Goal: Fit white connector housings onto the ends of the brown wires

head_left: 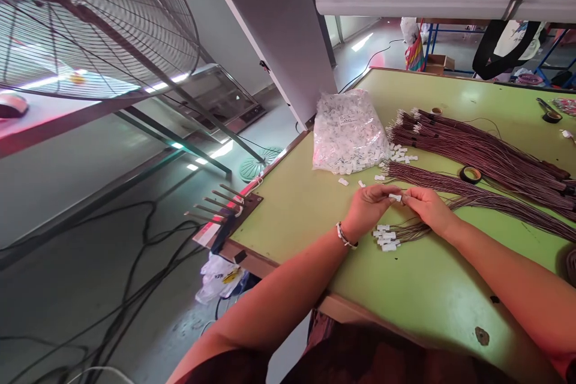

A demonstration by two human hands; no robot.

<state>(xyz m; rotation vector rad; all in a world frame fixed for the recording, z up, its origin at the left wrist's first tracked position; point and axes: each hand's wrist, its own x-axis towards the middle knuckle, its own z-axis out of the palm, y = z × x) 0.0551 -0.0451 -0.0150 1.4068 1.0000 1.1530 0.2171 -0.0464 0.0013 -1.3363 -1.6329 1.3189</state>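
Between the fingertips of my left hand (369,207) is a small white plastic connector (395,197). My right hand (425,204) is pinched close on its right side, at what looks like the end of a thin brown wire; the tip is hidden by my fingers. Just below my hands lies a group of wires ending in white connectors (387,237). Beyond my right hand a bundle of brown wires (432,177) with bare ends stretches to the right. Loose white connectors (400,153) are scattered by the mouth of a clear plastic bag (348,132) full of them.
A thicker wire bundle (486,150) and a roll of black tape (470,174) lie on the green table (288,210). Scissors (549,111) are at the far right. Upright metal pegs (218,204) stand at the left edge. A large fan (99,24) is at upper left.
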